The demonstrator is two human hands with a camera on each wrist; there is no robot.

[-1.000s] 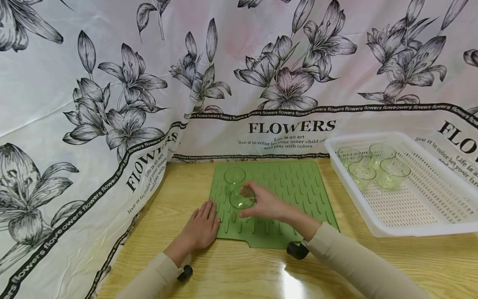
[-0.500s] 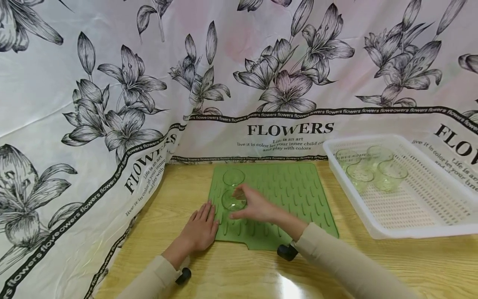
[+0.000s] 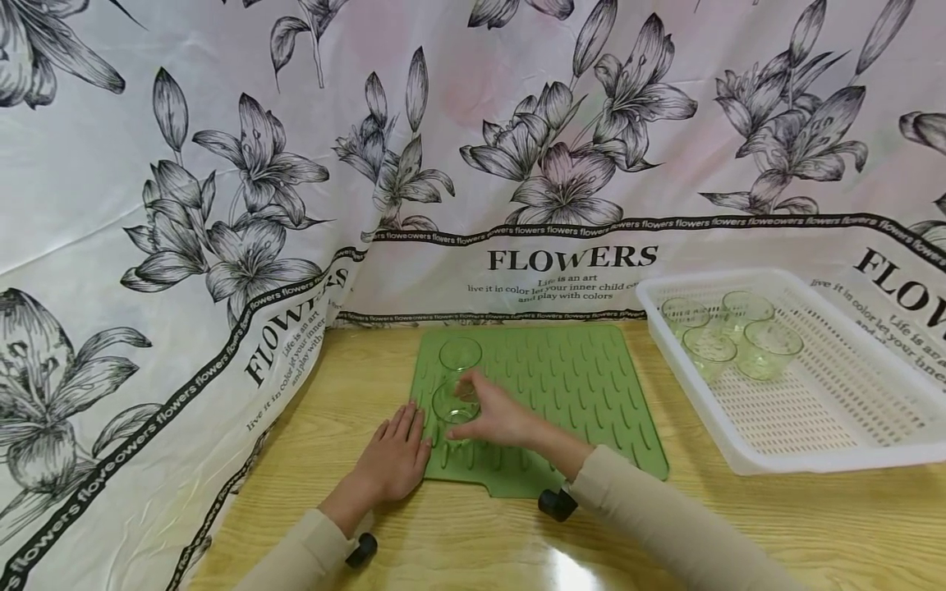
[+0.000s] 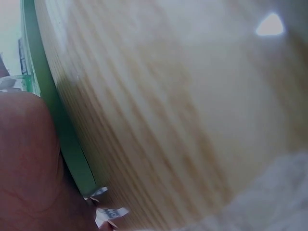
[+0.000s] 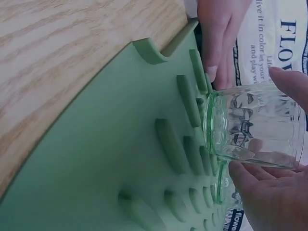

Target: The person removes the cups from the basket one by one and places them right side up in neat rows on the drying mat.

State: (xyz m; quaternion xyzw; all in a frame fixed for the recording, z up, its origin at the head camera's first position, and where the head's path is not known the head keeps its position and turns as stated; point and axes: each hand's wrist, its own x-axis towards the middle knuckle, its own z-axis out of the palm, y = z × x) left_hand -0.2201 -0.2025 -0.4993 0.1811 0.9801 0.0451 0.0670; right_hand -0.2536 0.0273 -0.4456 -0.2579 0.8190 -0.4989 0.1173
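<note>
My right hand (image 3: 501,414) holds a clear, green-tinted drinking glass (image 3: 447,408) by its sides, thumb on the near side and fingers on the far side. In the right wrist view that glass (image 5: 255,127) stands upright with its base right at the ridges of the green rubber drying mat (image 5: 96,144). A second glass (image 3: 460,354) like it is on the mat's back left corner, just behind the held one. My left hand (image 3: 394,460) lies flat with straight fingers along the mat's left edge. Only part of the left hand (image 4: 24,159) shows in the left wrist view.
A white perforated plastic basket (image 3: 746,461) stands on the right, with several matching glasses (image 3: 771,349) grouped in its left part. The wooden table (image 3: 458,542) lies under everything. A flower-printed cloth (image 3: 414,271) hangs along the back and left.
My right hand has moved the glass a little to the left across the mat, in front of the other glass. My left hand has stayed at the mat's edge.
</note>
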